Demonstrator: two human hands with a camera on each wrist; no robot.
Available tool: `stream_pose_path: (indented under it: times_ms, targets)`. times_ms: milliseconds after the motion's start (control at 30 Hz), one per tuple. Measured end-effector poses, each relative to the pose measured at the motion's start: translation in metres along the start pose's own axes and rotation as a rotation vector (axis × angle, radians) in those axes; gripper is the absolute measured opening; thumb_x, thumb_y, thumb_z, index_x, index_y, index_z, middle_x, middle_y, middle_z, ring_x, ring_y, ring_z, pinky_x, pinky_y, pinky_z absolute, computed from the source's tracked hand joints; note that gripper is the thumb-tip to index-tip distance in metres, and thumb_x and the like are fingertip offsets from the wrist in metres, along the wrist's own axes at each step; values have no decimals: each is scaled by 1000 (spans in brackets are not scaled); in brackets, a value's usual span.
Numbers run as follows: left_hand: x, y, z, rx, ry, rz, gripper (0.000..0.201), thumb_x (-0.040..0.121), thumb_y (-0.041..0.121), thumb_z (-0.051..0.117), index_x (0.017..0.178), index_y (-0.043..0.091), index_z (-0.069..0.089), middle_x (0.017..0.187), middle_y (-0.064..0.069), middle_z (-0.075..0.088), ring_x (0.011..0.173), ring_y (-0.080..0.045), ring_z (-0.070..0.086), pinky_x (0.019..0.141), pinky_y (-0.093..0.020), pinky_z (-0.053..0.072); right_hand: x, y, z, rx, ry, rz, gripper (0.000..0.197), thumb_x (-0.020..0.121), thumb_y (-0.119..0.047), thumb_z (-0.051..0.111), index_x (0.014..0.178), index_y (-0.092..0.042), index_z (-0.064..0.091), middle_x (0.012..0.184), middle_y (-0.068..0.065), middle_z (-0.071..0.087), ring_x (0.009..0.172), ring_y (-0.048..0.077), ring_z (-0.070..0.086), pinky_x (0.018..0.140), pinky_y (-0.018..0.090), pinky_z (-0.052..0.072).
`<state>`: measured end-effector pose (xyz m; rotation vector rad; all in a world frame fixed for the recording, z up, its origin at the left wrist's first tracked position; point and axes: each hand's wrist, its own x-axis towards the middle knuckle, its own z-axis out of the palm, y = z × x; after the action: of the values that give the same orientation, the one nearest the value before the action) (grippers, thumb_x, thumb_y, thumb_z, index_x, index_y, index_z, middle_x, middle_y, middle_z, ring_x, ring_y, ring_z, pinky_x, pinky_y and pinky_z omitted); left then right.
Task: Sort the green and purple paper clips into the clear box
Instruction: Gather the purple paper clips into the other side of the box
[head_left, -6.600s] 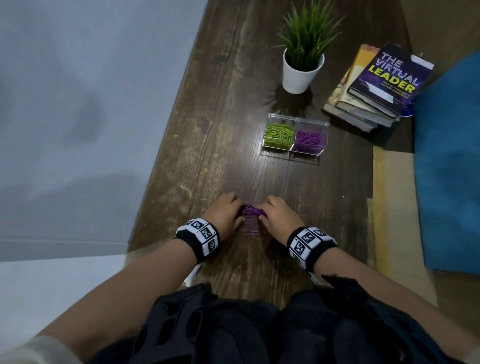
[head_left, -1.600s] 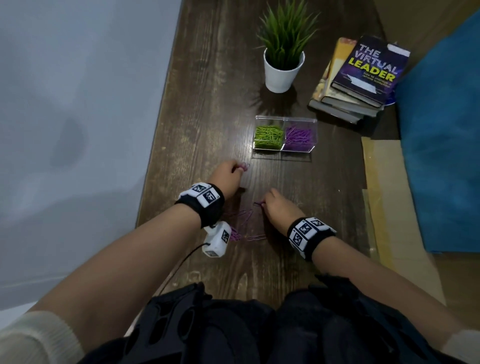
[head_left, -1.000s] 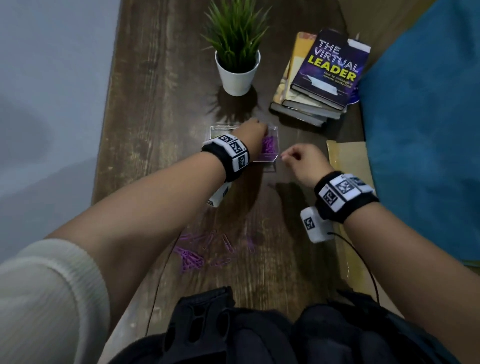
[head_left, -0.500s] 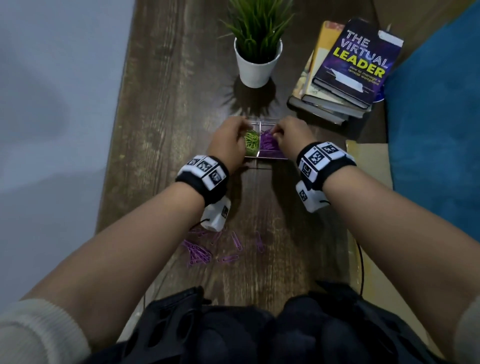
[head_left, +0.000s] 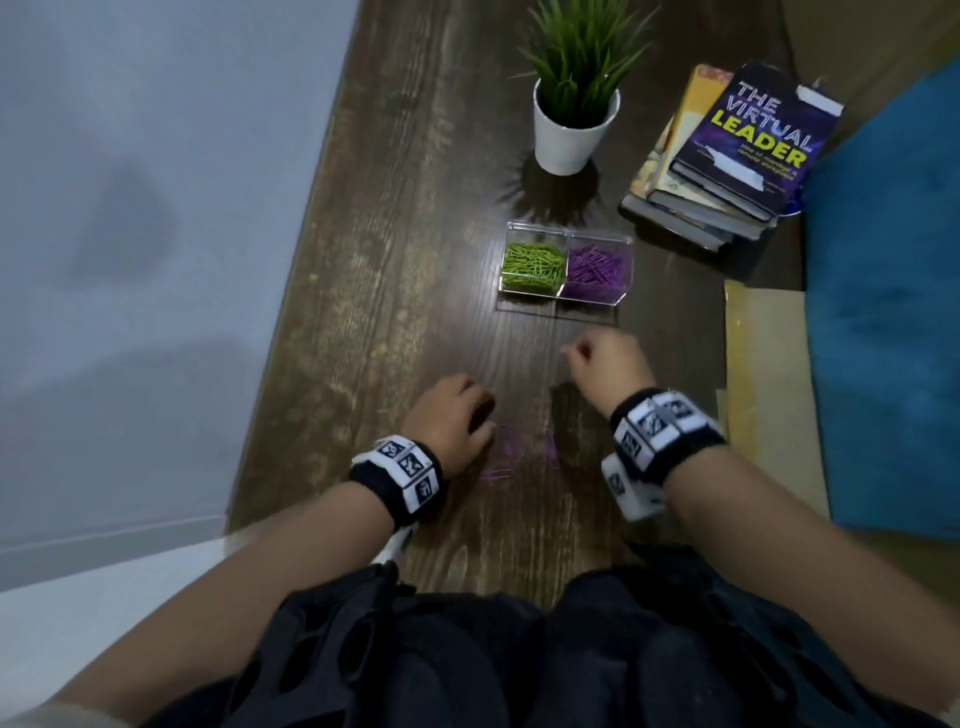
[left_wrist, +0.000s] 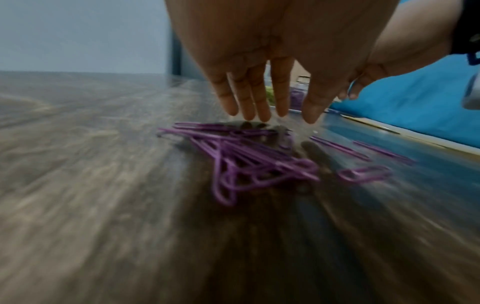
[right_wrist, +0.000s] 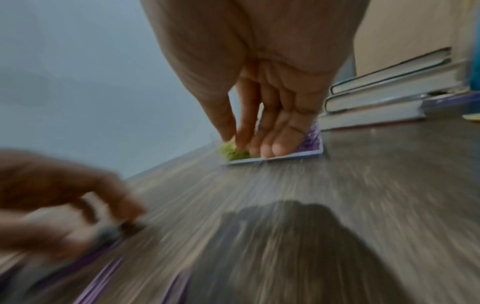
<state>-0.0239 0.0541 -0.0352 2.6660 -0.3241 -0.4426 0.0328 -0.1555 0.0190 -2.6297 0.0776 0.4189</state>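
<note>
The wooden table (head_left: 415, 260) runs up the centre of the head view, and the clear box (head_left: 566, 265) stands on it in the upper centre, below the potted plant (head_left: 576, 104) and left of the stack of books (head_left: 727, 156). The long axis of the box lies across the frame: green clips (head_left: 532, 265) fill the left compartment and purple clips (head_left: 595, 267) the right. The loose purple clips (left_wrist: 249, 158) are found in the lower centre of the head view, well apart from the box and on the near side of both hands. The left hand (head_left: 449, 421) is the nearer: in the left wrist view its fingers (left_wrist: 259, 98) are seen straight, spread a little and empty, hovering just above the main heap, which lies tangled, with a few single clips off to the right of the frame. The right hand (head_left: 608, 366) is placed higher in the frame, between the heap and the box, above the table; its fingers are drawn together, thumb against fingertips, and no clip can be made out between them. It is judged that the next pickup falls to the left hand. Both wrist views are smeared by motion; in the head view only a few faint clips show beside the left hand, the rest being covered by it. The box is mostly hidden behind fingers in both wrist views.
</note>
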Motion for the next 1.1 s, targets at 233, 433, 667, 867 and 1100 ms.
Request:
stream_pose_path:
  times_ms: [233, 433, 667, 867, 1100]
  targets:
    - [-20, 32, 20, 212, 23, -302, 76, 77, 69, 54, 117, 5, 44, 116, -13, 46, 107, -29, 45, 90, -37, 43, -69, 4, 64, -150, -185, 120, 31, 90, -36, 61, 105, -9, 63, 106, 8, 59, 99, 25, 59, 86, 37, 51]
    - [-18, 45, 35, 170, 18, -221, 40, 94, 33, 48, 118, 1, 46, 122, -17, 47, 113, -30, 45, 96, -36, 38, -74, 6, 84, -116, -112, 43, 28, 89, -19, 55, 110, -1, 60, 116, 14, 54, 110, 31, 51, 93, 36, 44]
    - [-9, 45, 32, 96, -56, -195, 34, 91, 13, 50, 122, -1, 46, 125, -20, 49, 117, -33, 46, 97, -39, 42, -74, 6, 75, 26, -113, 13, 22, 91, -14, 54, 112, -9, 59, 105, 9, 63, 99, 25, 59, 84, 29, 43]
    - [-5, 36, 30, 105, -92, -134, 37, 88, 5, 55, 122, 0, 44, 126, -19, 46, 116, -33, 47, 95, -41, 45, -69, 12, 70, 579, -126, 284, 19, 97, -16, 47, 88, -20, 63, 91, 4, 67, 77, 17, 63, 80, 40, 57]
    - [-10, -3, -8, -566, 230, -468, 16, 88, 10, 56, 102, 7, 63, 97, -9, 63, 89, -24, 59, 78, -29, 43, -79, -7, 83, 304, -286, 21, 9, 83, -21, 69, 89, -21, 63, 84, -4, 60, 77, 12, 57, 67, 23, 46]
